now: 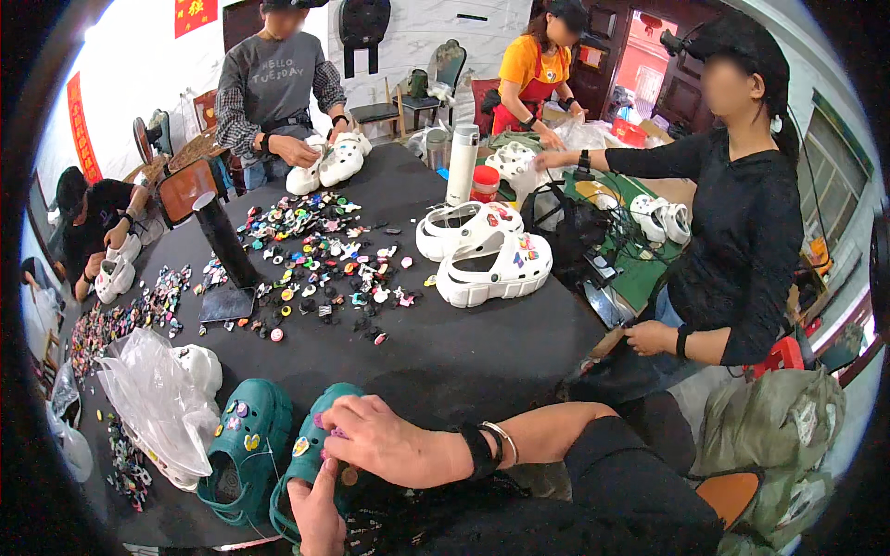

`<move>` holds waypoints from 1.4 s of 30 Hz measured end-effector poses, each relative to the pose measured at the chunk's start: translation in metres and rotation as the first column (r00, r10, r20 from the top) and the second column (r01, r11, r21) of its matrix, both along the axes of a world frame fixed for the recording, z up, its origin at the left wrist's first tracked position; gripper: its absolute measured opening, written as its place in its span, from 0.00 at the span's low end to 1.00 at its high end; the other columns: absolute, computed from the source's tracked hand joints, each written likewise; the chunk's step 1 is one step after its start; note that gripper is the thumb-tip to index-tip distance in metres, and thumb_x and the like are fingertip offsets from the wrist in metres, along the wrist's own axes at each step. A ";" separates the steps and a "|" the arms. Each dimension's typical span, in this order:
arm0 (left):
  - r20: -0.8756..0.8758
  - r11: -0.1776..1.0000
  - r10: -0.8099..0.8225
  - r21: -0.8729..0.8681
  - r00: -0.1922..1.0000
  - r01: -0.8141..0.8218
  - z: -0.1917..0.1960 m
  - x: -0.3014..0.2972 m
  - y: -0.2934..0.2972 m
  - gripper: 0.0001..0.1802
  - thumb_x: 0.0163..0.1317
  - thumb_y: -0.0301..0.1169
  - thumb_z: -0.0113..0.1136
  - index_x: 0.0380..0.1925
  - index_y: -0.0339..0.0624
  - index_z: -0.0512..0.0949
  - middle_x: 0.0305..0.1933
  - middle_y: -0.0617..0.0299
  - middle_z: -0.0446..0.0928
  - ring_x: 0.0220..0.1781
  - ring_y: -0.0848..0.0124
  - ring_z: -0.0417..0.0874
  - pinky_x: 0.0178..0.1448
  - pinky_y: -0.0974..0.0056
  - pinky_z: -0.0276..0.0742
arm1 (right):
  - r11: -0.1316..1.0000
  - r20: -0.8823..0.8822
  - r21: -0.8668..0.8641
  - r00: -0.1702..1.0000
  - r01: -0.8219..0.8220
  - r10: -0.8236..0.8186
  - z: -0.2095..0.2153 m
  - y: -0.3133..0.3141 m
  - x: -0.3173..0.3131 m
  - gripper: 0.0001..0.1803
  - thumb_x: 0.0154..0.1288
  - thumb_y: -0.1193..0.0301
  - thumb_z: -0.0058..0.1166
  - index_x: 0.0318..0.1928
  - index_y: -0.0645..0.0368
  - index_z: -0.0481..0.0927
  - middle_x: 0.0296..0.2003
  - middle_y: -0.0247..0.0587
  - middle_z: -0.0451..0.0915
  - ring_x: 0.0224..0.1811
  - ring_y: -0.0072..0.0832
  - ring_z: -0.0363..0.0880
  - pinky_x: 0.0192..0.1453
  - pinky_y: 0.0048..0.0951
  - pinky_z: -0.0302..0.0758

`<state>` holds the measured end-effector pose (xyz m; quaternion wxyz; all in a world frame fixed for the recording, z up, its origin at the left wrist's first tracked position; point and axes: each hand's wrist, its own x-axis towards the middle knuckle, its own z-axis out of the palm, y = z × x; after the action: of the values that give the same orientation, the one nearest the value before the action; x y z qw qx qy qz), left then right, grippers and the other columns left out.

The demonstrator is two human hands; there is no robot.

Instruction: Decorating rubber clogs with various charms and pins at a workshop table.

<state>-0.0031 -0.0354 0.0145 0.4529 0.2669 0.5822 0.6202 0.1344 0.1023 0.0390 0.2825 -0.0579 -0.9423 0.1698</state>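
Both hands (357,463) on teal clog (311,454), clear bag (153,398) left

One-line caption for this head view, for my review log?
Both hands, right hand and left hand, press a charm onto a teal clog at a black table strewn with charms.

We had bare black table (464,357) open ahead of our hands, a wide strip between the teal clogs (278,445) and the white clogs (487,255). Beyond it the heap of charms (320,255) blocked the middle, with a dark upright stand (222,243) at its left edge. To our left a crumpled plastic bag (153,398) crowded just beside the teal clogs. On the right a person's forearm (691,343) closed off the table's edge, and a tangle of cables (579,227) lay past the white clogs.
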 end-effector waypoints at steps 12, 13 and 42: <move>-0.067 0.995 0.018 -0.094 0.998 -0.024 -0.004 -0.002 -0.005 0.15 0.69 0.26 0.57 0.52 0.29 0.80 0.52 0.58 0.81 0.51 0.70 0.82 0.54 0.67 0.76 | 0.992 0.041 -0.080 0.994 -0.096 0.100 -0.008 -0.011 0.004 0.12 0.62 0.72 0.50 0.43 0.66 0.76 0.38 0.48 0.74 0.42 0.41 0.76 0.42 0.37 0.75; -0.067 0.995 0.013 -0.098 0.998 -0.019 -0.003 0.000 -0.002 0.15 0.69 0.26 0.56 0.52 0.29 0.80 0.52 0.58 0.80 0.51 0.70 0.81 0.54 0.67 0.75 | 0.993 0.025 -0.073 0.995 -0.089 0.091 -0.009 -0.010 0.006 0.12 0.63 0.72 0.49 0.44 0.67 0.76 0.37 0.49 0.74 0.41 0.41 0.77 0.41 0.37 0.75; 0.102 0.976 0.216 -0.017 0.971 -0.216 -0.015 0.008 0.003 0.18 0.64 0.27 0.64 0.51 0.32 0.73 0.49 0.57 0.79 0.48 0.70 0.81 0.54 0.65 0.74 | 0.963 0.094 -0.187 0.972 -0.197 0.217 0.001 -0.008 0.017 0.15 0.65 0.74 0.46 0.47 0.75 0.71 0.42 0.59 0.74 0.46 0.48 0.77 0.50 0.40 0.77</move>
<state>0.0047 -0.0321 -0.0005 0.4129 0.1684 0.5854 0.6771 0.1514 0.0944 0.0403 0.2027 0.0066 -0.9391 0.2774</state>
